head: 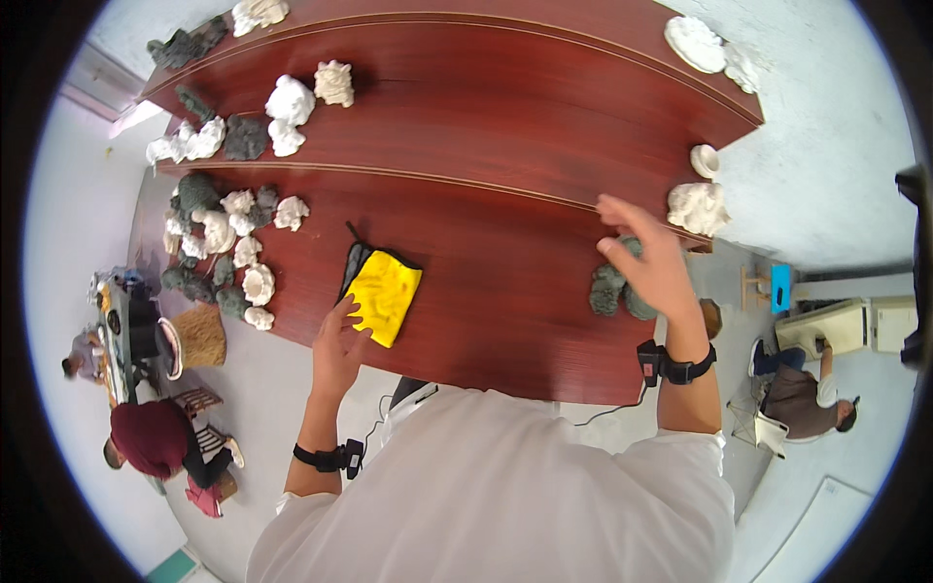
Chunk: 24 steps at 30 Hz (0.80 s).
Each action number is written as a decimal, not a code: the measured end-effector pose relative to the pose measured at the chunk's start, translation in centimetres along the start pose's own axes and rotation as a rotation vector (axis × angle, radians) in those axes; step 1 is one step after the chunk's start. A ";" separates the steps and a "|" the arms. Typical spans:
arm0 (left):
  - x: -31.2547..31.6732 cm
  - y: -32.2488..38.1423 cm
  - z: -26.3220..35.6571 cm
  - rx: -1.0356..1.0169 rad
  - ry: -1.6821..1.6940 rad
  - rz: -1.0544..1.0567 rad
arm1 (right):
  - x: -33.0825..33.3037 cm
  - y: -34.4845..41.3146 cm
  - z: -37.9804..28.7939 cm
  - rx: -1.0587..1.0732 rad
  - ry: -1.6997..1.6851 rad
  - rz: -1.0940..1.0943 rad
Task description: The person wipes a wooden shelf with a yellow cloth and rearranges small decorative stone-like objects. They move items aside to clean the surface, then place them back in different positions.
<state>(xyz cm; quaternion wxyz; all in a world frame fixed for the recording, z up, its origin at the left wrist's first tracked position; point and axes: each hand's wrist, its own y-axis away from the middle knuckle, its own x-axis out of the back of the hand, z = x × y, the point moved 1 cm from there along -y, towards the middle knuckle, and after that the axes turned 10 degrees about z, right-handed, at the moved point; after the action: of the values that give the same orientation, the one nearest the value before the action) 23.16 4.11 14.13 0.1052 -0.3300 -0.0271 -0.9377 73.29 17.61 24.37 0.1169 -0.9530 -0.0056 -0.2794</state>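
A yellow cloth [384,295] with a dark grey underside and a black loop lies folded on the reddish-brown wooden table [496,306]. At its near left edge is my left hand [340,348], fingers spread and slightly curled; whether the fingertips touch the cloth cannot be told. My right hand [649,266] is held over the table's right end, thumb and fingers apart, nothing between them. Partly hidden behind it are several dark green sculpted pieces [606,290]. Each of my wrists wears a black strap with a small device.
White, cream and dark sculpted figures crowd the table's left end [219,233]. More stand on the raised tier [290,102]. A small white bowl [705,161] and a cream carving [697,208] sit at its right end. People sit at left [153,441] and right [802,401].
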 end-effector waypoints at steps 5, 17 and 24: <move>-2.7 -3.3 4.7 -0.164 0.004 -0.055 | 10.4 -1.4 5.4 -0.187 0.157 0.516; -13.0 -8.1 19.5 -0.513 0.141 -0.244 | 19.3 -13.7 22.3 -0.515 0.756 0.139; -17.2 -9.0 23.7 -0.613 0.056 -0.289 | 18.2 -15.7 24.5 -0.475 0.756 -0.017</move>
<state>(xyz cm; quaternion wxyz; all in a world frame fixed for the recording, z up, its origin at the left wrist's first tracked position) 48.80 18.87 22.05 -0.1322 -0.3131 0.2126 -0.9161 100.51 37.41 17.55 -0.1135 -0.7841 0.0942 -0.6028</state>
